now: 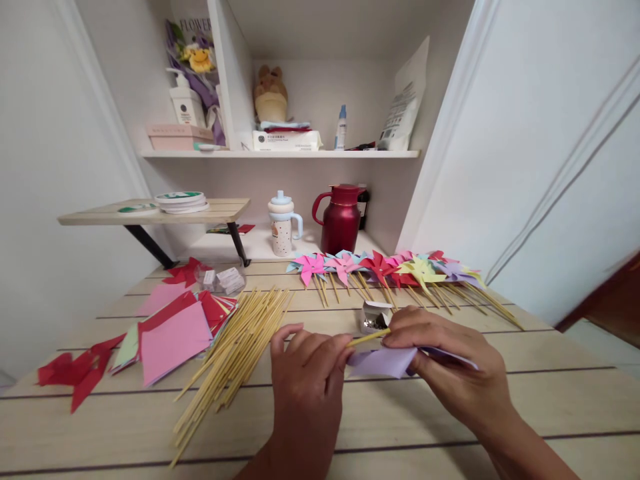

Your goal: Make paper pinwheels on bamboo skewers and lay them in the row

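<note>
My left hand (305, 363) pinches the near end of a thin wooden stick (369, 337) above the table. My right hand (440, 357) is closed on a folded lilac paper piece (383, 362) and presses it against the stick's far end. Just behind the hands sits a small open white box (375, 315) with shiny small metal parts in it. A loose pile of wooden sticks (235, 347) lies left of my left hand. A row of finished paper pinwheels (385, 267) on sticks lies across the table behind.
Stacks of pink and red paper squares (173, 330) and red paper scraps (75, 373) lie at the left. A red jug (341, 219) and a white cup (283, 225) stand at the back. A small raised shelf (160, 212) holds tape rolls. A white door (540, 147) is on the right.
</note>
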A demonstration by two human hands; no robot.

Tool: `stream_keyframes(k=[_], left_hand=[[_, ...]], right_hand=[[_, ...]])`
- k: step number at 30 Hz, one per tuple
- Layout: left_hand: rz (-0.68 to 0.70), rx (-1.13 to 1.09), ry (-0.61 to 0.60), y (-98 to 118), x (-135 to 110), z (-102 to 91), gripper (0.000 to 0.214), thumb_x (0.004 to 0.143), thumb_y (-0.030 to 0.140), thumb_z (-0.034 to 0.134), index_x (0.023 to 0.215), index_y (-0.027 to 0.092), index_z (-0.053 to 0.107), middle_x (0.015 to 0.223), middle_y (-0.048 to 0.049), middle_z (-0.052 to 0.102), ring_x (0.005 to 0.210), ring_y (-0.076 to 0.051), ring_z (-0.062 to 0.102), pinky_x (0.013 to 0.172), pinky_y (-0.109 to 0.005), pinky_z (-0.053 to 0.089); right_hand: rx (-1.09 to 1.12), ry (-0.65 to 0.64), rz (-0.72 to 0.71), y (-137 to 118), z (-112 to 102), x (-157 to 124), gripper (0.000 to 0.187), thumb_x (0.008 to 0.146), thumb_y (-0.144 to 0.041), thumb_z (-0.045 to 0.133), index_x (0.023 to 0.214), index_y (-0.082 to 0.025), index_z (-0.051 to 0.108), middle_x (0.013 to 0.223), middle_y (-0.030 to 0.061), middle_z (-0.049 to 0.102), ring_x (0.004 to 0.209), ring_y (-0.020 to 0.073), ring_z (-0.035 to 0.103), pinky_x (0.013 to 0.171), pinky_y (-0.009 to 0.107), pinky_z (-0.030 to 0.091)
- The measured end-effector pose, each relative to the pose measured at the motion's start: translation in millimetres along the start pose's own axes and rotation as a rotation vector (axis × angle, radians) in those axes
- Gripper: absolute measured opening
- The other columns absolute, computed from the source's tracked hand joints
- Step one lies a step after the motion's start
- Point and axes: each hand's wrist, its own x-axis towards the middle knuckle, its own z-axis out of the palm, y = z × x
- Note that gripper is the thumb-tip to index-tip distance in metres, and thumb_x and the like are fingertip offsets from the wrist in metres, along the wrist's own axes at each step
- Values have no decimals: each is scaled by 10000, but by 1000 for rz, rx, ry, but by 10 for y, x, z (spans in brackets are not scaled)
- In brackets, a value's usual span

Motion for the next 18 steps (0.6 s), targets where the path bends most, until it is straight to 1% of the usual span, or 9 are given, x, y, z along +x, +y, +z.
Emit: stream_keyframes(k=[5, 9, 14, 18], left_hand=[[9, 4, 18, 12, -2, 2, 175, 897, 98, 573, 911, 230, 687, 740, 63, 717, 665, -122, 632, 904, -368, 346], [10, 19, 35, 9, -7, 1, 183, 904, 99, 561, 917, 228, 690, 736, 58, 715, 662, -125, 632, 907, -374, 349], [16, 52, 67, -15, -10, -2, 154, 892, 101, 589, 919, 216, 687, 771, 44, 733, 686, -134, 653, 885, -378, 378], [51, 36, 76, -13, -12, 4, 188, 893, 75, 556, 923, 211, 683, 756, 39, 732, 664, -127, 654, 827, -357, 434]], right_hand=[[-7, 1, 1, 0, -1, 9, 227, 824, -77, 663, 956, -240, 750, 815, 55, 737, 766, 228, 697, 697, 361, 574], [-12, -9, 6, 16, -1, -19, 241, 835, -89, 646, 981, -249, 751, 840, 64, 741, 802, 243, 701, 706, 375, 577], [-24, 22, 39, 34, -4, -70, 300, 844, -62, 632, 1025, -269, 753, 937, 70, 709, 820, 221, 695, 676, 331, 567], [-4, 11, 41, 27, 4, -66, 285, 849, -79, 631, 1014, -274, 758, 911, 67, 708, 817, 225, 697, 666, 330, 570]])
